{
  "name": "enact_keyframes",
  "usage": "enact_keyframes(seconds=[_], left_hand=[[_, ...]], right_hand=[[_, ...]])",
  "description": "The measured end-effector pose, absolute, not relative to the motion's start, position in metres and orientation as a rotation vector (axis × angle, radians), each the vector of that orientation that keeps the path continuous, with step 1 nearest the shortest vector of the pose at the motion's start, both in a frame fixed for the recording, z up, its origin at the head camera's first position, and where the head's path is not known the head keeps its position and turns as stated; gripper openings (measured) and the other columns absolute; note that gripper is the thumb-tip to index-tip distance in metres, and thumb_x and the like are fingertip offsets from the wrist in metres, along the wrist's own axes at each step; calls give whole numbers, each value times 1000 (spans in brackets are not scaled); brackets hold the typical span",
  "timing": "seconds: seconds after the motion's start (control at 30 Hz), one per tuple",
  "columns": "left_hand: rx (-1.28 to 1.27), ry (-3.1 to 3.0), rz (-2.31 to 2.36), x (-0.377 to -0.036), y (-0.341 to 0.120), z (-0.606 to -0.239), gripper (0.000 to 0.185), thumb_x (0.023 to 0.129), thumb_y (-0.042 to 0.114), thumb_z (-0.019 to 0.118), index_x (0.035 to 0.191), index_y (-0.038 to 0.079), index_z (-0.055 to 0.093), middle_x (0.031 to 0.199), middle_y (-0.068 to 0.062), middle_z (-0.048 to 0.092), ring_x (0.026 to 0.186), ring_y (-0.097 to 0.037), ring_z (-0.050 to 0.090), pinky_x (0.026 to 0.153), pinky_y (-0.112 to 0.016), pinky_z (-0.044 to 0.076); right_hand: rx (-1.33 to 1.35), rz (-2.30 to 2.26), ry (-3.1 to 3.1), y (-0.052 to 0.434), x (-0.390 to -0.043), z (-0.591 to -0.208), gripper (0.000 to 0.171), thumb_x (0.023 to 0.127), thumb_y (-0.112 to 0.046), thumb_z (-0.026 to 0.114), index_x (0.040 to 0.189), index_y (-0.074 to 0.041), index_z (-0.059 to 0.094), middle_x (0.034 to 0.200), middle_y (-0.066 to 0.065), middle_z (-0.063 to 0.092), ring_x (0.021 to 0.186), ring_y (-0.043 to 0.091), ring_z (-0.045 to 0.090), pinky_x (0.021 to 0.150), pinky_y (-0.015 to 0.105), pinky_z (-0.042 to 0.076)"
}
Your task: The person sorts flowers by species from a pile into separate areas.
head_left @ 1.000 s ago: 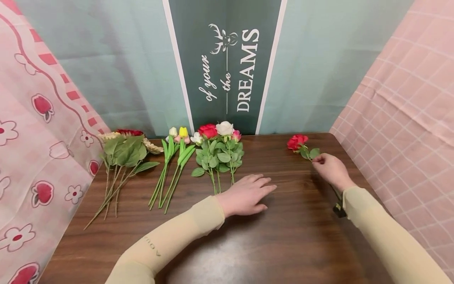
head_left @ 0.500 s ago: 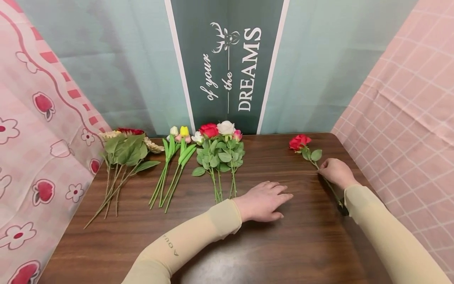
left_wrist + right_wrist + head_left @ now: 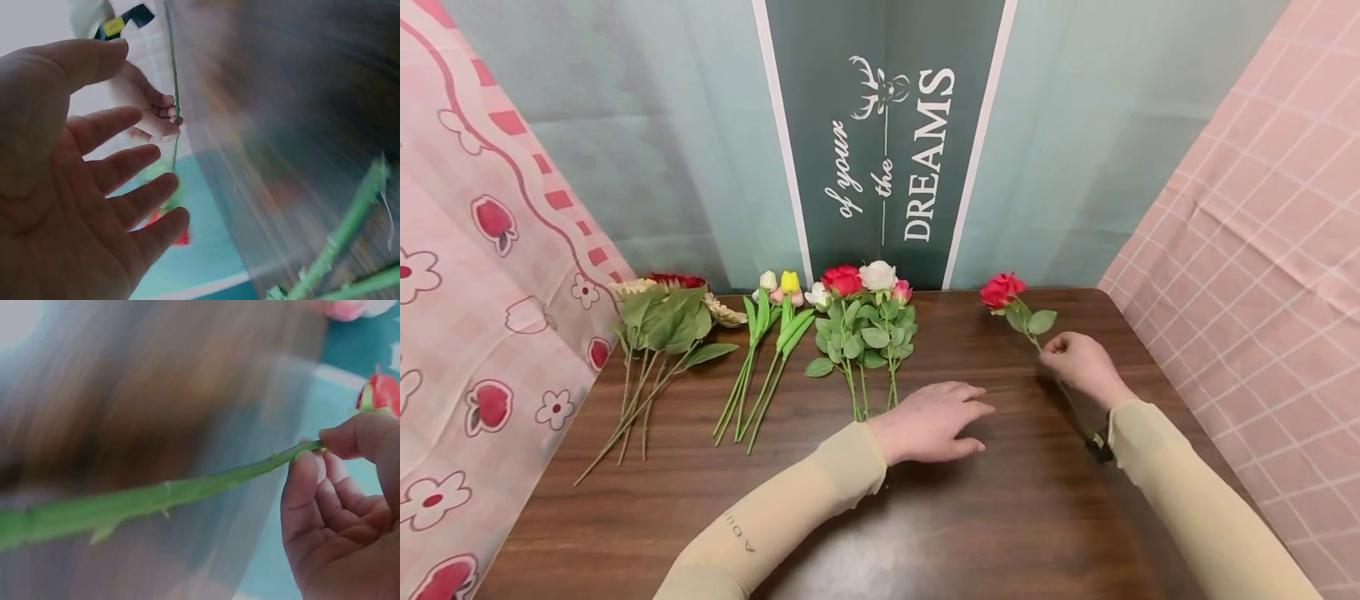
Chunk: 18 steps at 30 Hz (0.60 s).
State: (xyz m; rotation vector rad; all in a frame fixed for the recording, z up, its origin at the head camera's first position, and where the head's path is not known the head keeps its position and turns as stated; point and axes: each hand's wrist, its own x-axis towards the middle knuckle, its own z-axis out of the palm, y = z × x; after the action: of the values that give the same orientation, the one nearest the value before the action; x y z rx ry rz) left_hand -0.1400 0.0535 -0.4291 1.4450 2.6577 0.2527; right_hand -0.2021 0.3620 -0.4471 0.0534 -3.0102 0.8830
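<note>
Between thumb and fingertips my right hand pinches the green stem of a red rose at the right of the table. Its bloom points to the back and the stem's lower end runs toward my wrist. The right wrist view shows the thorny stem passing between thumb and index finger. My left hand hovers over the middle of the table with its fingers spread, holding nothing. Just behind and left of it lies a group of roses, red, white and pink; the left wrist view catches some of their stem ends.
Left of the roses lie several tulips, white, yellow and pink. A bunch of leafy, brown-stemmed flowers rests at the far left. Patterned cloths hang around the sides and back of the brown wooden table.
The right hand has brought the red rose toward me, then leftward. The left hand moved right and then back a little left, its fingers still extended.
</note>
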Motion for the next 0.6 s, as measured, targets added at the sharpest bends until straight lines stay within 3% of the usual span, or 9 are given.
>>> enact_keyframes(seconds=[0.23, 0.4, 0.6], left_hand=[[999, 2643, 825, -156, 23, -422, 47, 101, 44, 59, 139, 17, 65, 141, 1, 62, 132, -13, 54, 108, -30, 44], [798, 2553, 1169, -162, 12, -427, 43, 100, 39, 63, 133, 12, 68, 125, 2, 70, 114, -11, 64, 95, -29, 51], [614, 2227, 1574, -162, 5, -439, 26, 100, 23, 68, 120, 7, 72, 104, -6, 75, 87, -22, 74, 74, -28, 59]], right_hand=[[94, 1678, -2671, 281, -208, -432, 27, 97, -16, 69, 110, 7, 64, 88, 9, 69, 72, 14, 66, 69, 32, 59], [166, 2285, -2229, 235, -203, -420, 19, 99, -14, 69, 106, 2, 63, 88, 6, 69, 75, 14, 65, 73, 30, 60], [259, 2579, -1884, 204, -197, -415, 9, 100, -9, 67, 100, -1, 62, 86, 4, 68, 73, 14, 64, 69, 26, 58]])
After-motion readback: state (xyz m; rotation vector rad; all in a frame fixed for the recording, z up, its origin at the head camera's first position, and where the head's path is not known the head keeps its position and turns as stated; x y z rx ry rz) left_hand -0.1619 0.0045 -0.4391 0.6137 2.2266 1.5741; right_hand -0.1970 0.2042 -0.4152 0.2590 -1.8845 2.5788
